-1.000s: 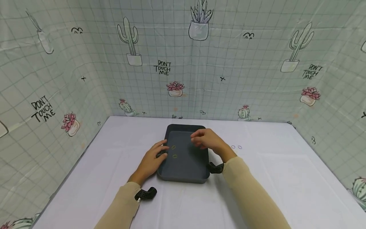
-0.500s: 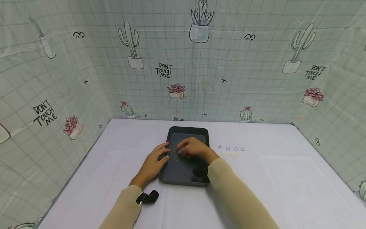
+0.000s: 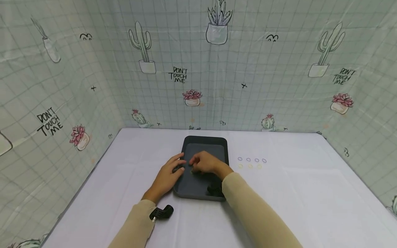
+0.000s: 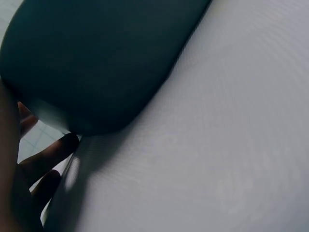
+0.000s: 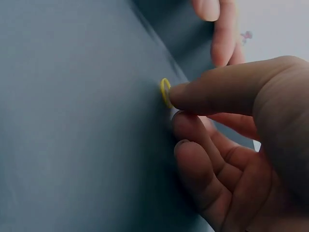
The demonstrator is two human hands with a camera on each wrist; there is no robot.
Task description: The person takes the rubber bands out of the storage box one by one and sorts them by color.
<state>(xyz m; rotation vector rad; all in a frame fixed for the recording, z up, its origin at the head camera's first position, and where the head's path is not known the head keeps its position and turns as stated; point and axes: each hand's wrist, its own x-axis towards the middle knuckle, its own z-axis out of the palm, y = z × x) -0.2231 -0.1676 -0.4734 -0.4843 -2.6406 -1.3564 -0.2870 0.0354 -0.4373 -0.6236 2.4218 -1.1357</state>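
A dark grey tray (image 3: 198,197) lies on the white table. Inside it, my right hand (image 3: 206,162) reaches down with curled fingers. In the right wrist view, thumb and fingertips come together at a small thin yellow ring (image 5: 165,92) close to the tray floor, and the right hand (image 5: 227,125) appears to pinch it. The fingers partly hide the spot. My left hand (image 3: 165,177) rests at the tray's left rim with fingers spread. In the left wrist view, left fingertips (image 4: 71,140) touch the tray's outer wall (image 4: 111,121).
Right of the tray, several thin blue rings (image 3: 248,159) lie in a row on the table. Below them is a row of three yellow rings (image 3: 250,166). A cloth with cactus prints (image 3: 192,100) forms walls behind and on both sides.
My right hand has moved left and down from the tray's right side to the yellow rings inside, which it now partly covers. The left hand stays at the left rim.
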